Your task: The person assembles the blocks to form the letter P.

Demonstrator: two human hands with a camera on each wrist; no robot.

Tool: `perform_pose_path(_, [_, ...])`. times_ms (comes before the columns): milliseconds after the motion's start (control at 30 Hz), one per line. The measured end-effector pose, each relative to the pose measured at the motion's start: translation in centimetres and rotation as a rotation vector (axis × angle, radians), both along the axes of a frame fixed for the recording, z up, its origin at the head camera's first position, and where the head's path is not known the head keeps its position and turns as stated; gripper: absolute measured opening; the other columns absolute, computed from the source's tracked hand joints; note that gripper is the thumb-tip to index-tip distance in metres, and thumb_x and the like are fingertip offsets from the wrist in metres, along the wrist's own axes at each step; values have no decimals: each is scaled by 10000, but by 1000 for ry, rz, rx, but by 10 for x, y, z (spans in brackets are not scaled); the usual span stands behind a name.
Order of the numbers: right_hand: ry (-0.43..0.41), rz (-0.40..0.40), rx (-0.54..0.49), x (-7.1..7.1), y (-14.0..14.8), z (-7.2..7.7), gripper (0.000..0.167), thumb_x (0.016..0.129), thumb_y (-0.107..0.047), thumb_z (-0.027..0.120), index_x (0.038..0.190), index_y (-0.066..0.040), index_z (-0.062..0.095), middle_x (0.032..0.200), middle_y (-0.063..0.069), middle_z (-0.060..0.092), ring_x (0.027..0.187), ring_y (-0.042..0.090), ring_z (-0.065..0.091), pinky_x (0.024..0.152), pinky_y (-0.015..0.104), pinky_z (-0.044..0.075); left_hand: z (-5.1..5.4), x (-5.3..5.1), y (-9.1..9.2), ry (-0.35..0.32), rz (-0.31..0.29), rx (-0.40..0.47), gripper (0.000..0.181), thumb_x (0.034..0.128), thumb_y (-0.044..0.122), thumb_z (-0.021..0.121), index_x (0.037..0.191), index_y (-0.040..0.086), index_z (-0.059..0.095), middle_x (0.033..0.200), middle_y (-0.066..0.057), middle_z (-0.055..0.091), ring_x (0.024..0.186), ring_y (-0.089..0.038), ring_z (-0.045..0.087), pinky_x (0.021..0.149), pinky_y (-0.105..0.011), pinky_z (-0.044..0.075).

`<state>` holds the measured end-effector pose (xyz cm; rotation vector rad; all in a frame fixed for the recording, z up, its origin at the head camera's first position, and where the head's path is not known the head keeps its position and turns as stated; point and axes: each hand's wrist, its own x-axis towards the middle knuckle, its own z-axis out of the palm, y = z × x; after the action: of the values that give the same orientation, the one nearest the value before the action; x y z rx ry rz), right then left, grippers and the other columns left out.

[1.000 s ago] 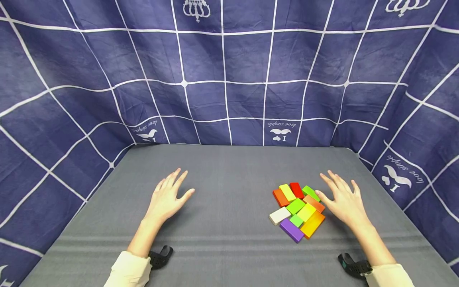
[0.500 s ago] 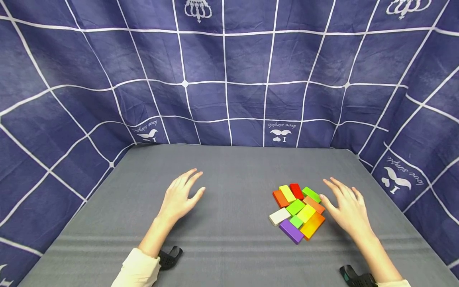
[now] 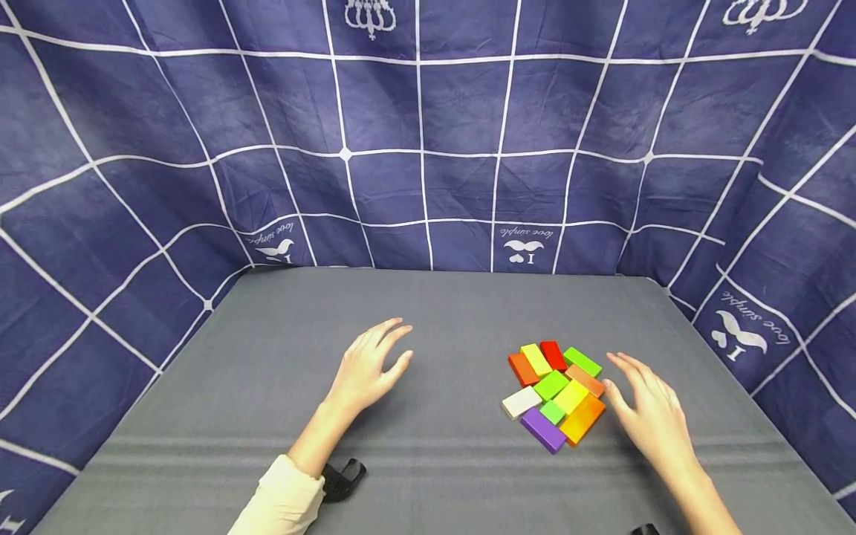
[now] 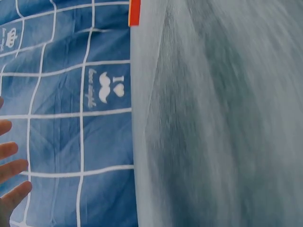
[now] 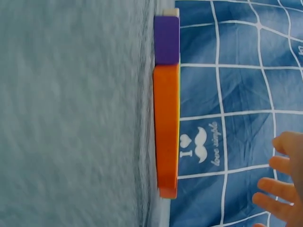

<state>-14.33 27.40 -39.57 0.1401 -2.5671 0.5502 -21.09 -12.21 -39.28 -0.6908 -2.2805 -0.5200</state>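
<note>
My right hand point(image 3: 652, 416) is relaxed, thumb apart from the loosely spread fingers; just left of its thumb lies a flat cluster of coloured blocks point(image 3: 551, 386), the copper-orange block point(image 3: 585, 380) nearest, the purple block point(image 3: 544, 430) and white block point(image 3: 521, 403) on the far side. My left hand point(image 3: 368, 371), fingers also loosely spread, is above the grey tabletop point(image 3: 441, 475), blocks well off to its right.

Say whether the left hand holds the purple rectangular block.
No, the purple rectangular block lies on the grey tabletop, apart from the left hand.
</note>
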Motion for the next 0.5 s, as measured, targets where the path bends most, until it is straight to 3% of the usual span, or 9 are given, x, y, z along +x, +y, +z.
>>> perform_pose_path(333, [-113,-18,-58,11,-5,-5,359,913,-261,520,1221,-77,540,1256,170,494,1112,423,455,837,587,347,0,-1,37,55,-119,-28,286,843,229,588,1121,168,616,1165,-51,605,1050,-207,594,885,-370,487])
perform_pose_path(500, [-172,-28,-74,17,-7,-13,387,914,-282,521,1251,-92,520,1265,164,486,1143,406,446,838,610,356,-4,4,55,59,-159,-47,282,844,229,582,1118,173,615,1165,-38,606,1053,-186,594,884,-344,490])
